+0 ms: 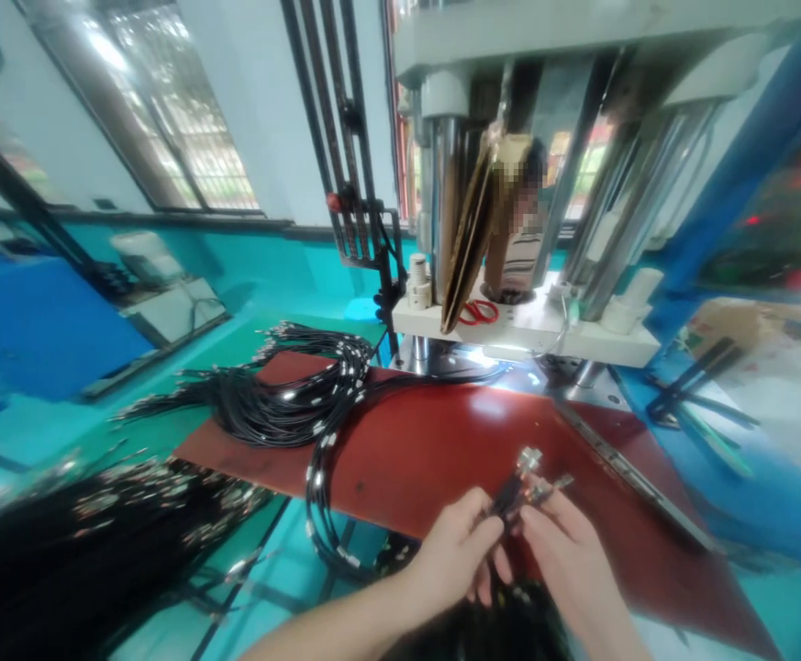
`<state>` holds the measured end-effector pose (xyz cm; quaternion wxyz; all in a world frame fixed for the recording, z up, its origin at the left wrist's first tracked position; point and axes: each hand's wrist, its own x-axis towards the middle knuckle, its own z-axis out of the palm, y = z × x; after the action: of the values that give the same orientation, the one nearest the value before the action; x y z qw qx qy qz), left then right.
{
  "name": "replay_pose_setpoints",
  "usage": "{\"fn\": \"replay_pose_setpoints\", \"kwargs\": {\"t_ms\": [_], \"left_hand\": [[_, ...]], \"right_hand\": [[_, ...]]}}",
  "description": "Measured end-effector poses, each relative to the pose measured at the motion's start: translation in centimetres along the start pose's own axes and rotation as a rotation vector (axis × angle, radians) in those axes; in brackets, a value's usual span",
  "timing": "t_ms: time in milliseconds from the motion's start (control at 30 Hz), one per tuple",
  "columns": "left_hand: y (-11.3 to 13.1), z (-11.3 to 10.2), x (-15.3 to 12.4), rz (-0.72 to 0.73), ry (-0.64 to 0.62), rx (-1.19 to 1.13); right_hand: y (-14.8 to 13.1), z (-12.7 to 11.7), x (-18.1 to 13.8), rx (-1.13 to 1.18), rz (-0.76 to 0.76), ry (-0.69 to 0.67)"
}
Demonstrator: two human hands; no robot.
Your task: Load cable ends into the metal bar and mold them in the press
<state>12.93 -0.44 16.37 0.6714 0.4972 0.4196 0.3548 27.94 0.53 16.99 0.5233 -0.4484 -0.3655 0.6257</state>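
My left hand (451, 546) is closed around black cables (505, 498), gripping them just behind their ends. Bright metal connectors (528, 459) stick out above its fingers. Beside it, my right hand (569, 546) pinches a cable end (562, 482) with a small metal tip, close against the others. How many cables are in each hand I cannot make out. Both hands are over the front edge of a reddish-brown board (428, 450). A coiled bundle of black cables (269, 404) with white tags lies on the board's left part. More dark cables hang below my hands, blurred.
Behind the board stands a press with metal columns (448, 202) and a pale lower plate (517, 321), where red-handled scissors (479, 312) lie. A metal rail (627, 468) runs along the board's right. A large cable heap (97, 551) is at lower left.
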Motion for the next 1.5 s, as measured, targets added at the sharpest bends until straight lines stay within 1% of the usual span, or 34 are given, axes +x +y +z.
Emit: {"fn": "replay_pose_setpoints", "kwargs": {"t_ms": [67,133,233,300,400,467,533,600,667,733,800,833,900,933,967,1100,1167,1233,1300,1333,1400,1500], "left_hand": [[0.1,0.0,0.3,0.039,0.08,0.006],[0.1,0.0,0.6,0.047,0.106,0.002],[0.1,-0.1,1.0,0.04,0.082,0.037],[0.2,-0.2,1.1,0.045,0.089,0.097],[0.4,-0.1,1.1,0.05,0.088,0.16],[0.4,-0.1,1.1,0.057,0.102,0.14],[0.4,-0.1,1.1,0.085,0.16,0.092],[0.2,-0.2,1.2,0.122,0.235,0.066],[0.0,-0.4,1.4,0.141,0.272,0.08],[-0.1,-0.5,1.5,0.145,0.281,0.107],[-0.2,-0.7,1.6,0.115,0.225,0.095],[-0.1,-0.8,1.7,0.071,0.156,0.068],[0.1,-1.1,1.7,-0.037,-0.028,0.004],[0.2,-1.2,1.7,-0.078,-0.098,-0.018],[0.4,-1.3,1.6,-0.102,-0.132,-0.027],[1.1,-1.6,1.6,-0.144,-0.106,0.043],[1.3,-1.6,1.7,-0.173,-0.124,0.083],[1.4,-1.4,1.9,-0.162,-0.12,0.095],[1.4,-1.1,2.1,-0.104,-0.073,0.103],[1.4,-0.9,2.1,-0.062,-0.039,0.122],[1.4,-0.5,2.1,0.009,0.009,0.188],[1.4,0.0,2.2,0.01,-0.021,0.245]], "right_hand": [[0.0,0.0,0.1,-0.055,-0.014,0.039],[-0.2,-0.1,0.1,-0.11,-0.018,0.063],[-0.5,-0.1,0.3,-0.176,-0.015,-0.03],[-0.4,0.0,0.6,-0.193,-0.032,-0.096],[0.0,0.3,1.2,-0.181,0.002,-0.136],[0.2,0.5,1.6,-0.169,0.039,-0.149],[0.3,0.6,1.9,-0.195,0.031,-0.147],[0.2,0.6,2.1,-0.273,-0.025,-0.122],[0.3,0.5,2.3,-0.325,-0.069,-0.095],[0.6,0.5,2.4,-0.251,-0.058,-0.06],[0.9,0.5,2.3,-0.111,-0.006,-0.024],[1.1,0.5,2.3,-0.059,0.013,-0.011],[1.0,0.4,2.4,-0.021,0.03,-0.01],[0.8,0.2,2.5,-0.013,0.021,-0.02],[0.4,0.0,2.7,-0.002,0.003,-0.032],[-2.8,-1.4,4.0,0.007,-0.105,-0.061],[-4.6,-1.7,4.6,-0.128,-0.109,-0.142],[-6.0,-1.6,5.0,-0.359,-0.109,-0.229],[-6.6,-1.1,5.2,-0.558,-0.126,-0.246],[-6.7,-0.8,5.2,-0.599,-0.135,-0.227],[-6.5,-0.3,5.2,-0.615,-0.149,-0.198],[-6.2,0.3,5.2,-0.631,-0.162,-0.198]]}}
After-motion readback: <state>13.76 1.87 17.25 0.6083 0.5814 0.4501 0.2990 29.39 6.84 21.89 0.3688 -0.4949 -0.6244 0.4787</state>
